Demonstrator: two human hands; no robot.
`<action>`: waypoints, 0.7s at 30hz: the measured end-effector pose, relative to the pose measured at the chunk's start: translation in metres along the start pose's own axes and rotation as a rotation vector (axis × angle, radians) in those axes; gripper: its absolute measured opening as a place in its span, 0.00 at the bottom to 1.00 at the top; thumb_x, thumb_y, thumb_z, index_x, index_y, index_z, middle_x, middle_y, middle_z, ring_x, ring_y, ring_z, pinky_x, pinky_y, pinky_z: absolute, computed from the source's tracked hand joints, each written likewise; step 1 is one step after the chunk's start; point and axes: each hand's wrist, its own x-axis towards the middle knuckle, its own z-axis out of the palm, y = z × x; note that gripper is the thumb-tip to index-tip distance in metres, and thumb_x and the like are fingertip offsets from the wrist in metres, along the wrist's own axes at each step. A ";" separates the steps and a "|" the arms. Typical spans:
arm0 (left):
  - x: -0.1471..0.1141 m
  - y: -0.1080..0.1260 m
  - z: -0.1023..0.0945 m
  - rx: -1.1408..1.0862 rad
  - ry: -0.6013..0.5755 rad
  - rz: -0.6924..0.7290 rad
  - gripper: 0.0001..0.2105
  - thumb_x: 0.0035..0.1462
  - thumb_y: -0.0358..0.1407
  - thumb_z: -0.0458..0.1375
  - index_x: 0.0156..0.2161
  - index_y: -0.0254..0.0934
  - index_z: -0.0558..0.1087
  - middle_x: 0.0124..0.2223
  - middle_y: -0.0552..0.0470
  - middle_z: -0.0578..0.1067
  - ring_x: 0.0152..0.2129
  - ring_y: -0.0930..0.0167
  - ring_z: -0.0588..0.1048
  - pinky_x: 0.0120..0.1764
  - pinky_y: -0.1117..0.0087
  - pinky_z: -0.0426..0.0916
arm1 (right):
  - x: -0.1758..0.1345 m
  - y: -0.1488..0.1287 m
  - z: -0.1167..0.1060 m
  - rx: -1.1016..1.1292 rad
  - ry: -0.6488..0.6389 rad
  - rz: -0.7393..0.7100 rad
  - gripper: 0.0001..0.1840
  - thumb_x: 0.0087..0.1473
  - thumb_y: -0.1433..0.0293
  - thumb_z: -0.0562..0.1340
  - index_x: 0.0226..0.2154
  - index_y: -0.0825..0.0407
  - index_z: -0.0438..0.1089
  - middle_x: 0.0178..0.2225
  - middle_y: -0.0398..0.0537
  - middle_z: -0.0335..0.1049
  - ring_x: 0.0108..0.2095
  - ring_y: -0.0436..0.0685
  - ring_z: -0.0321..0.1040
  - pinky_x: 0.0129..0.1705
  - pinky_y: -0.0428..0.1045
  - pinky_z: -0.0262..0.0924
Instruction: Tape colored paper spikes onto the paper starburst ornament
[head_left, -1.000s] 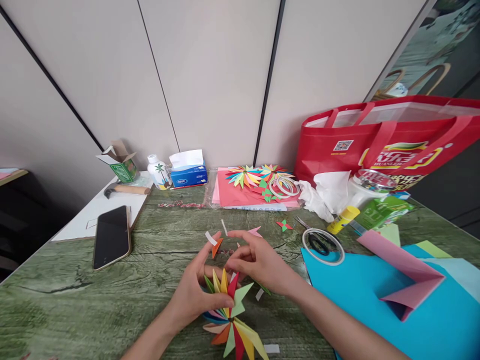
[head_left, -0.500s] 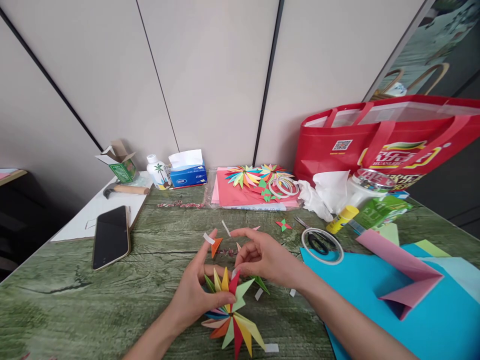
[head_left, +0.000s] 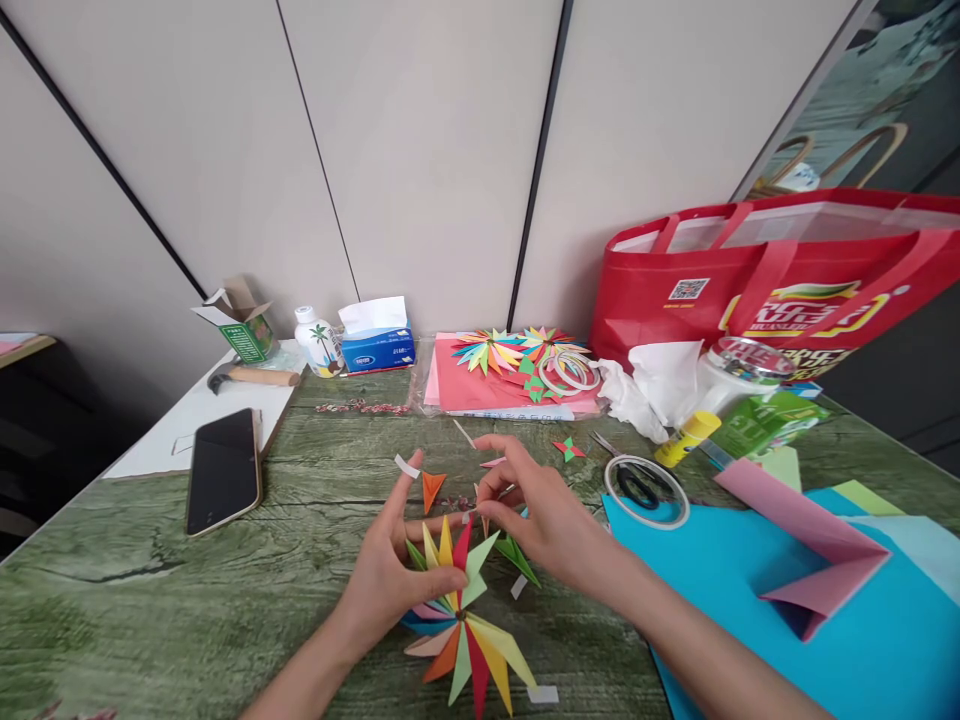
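My left hand [head_left: 386, 560] grips a many-pointed folded paper star [head_left: 480, 655] in yellow, green, red, orange and blue, its thumb lying across the upper points. A white strip of tape [head_left: 406, 466] clings to its raised index fingertip. Just right of the star's red upper point, my right hand [head_left: 529, 495] has its thumb and fingers pinched at a small white strip of tape [head_left: 466, 517], partly hidden. Another thin strip [head_left: 463, 433] sticks out from its index fingertip. Near the hands lie an orange folded piece [head_left: 432, 490] and a green folded piece [head_left: 517, 560].
Blue paper [head_left: 720, 600] with a pink folded sheet [head_left: 817, 545] covers the right side. Scissors [head_left: 637, 487] lie under a tape roll [head_left: 675, 520], near a glue stick [head_left: 686, 438]. A phone [head_left: 223, 470] lies left. A red bag [head_left: 675, 290] stands behind.
My right hand has lifted slightly up and right, away from the red point. The star has tilted a little in my left hand, whose index finger has shifted left.
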 end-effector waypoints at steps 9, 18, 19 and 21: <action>-0.002 -0.002 0.002 -0.083 0.031 0.026 0.58 0.30 0.32 0.70 0.63 0.42 0.38 0.43 0.41 0.77 0.30 0.61 0.77 0.28 0.70 0.70 | 0.002 0.001 0.005 0.077 0.111 0.036 0.22 0.50 0.76 0.54 0.47 0.48 0.50 0.27 0.40 0.65 0.27 0.51 0.64 0.32 0.47 0.60; 0.005 0.003 -0.003 0.068 0.189 -0.038 0.48 0.32 0.35 0.69 0.60 0.38 0.51 0.23 0.55 0.78 0.18 0.69 0.74 0.17 0.76 0.65 | 0.005 -0.004 -0.018 0.354 0.165 0.102 0.25 0.47 0.71 0.59 0.47 0.49 0.50 0.26 0.39 0.65 0.27 0.51 0.67 0.32 0.49 0.63; 0.005 0.004 -0.003 0.070 0.214 -0.030 0.46 0.33 0.35 0.69 0.59 0.37 0.53 0.20 0.56 0.77 0.18 0.69 0.74 0.19 0.76 0.65 | 0.005 -0.006 -0.020 0.415 0.096 0.118 0.25 0.47 0.71 0.60 0.47 0.50 0.50 0.26 0.39 0.65 0.27 0.51 0.68 0.32 0.48 0.64; 0.007 0.004 -0.002 0.070 0.253 -0.030 0.45 0.32 0.37 0.69 0.57 0.36 0.56 0.19 0.58 0.76 0.18 0.70 0.74 0.21 0.76 0.65 | 0.003 -0.008 -0.021 0.501 -0.044 0.160 0.27 0.46 0.72 0.61 0.48 0.50 0.50 0.26 0.38 0.65 0.26 0.51 0.68 0.31 0.48 0.64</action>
